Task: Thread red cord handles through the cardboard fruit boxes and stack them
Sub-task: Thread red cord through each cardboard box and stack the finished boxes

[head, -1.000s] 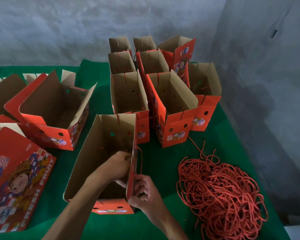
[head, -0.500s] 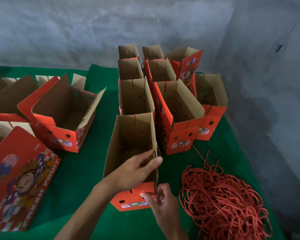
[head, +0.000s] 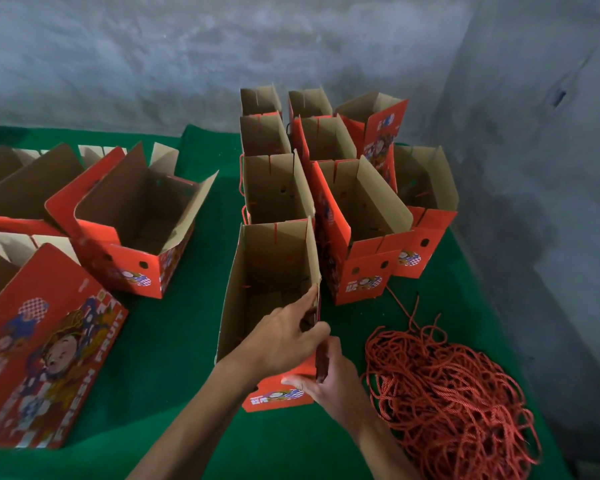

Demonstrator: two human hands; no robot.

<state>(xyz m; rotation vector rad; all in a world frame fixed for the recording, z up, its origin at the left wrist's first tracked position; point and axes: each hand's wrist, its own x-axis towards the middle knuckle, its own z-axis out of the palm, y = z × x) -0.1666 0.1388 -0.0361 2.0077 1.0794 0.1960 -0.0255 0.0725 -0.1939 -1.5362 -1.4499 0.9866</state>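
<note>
left boxes [head: 0,188] cut off by frame edge. cord pile [head: 451,410] cropped at bottom. right hand [head: 329,382] fingertips hidden behind box wall [head: 312,306]; grip unclear.

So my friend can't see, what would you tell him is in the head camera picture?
A person's two hands work at the right wall of an open cardboard fruit box: the left hand reaches inside, the right hand holds the outside. The box stands on a green cloth, with a heap of red cord to its right and more open boxes behind.
</note>
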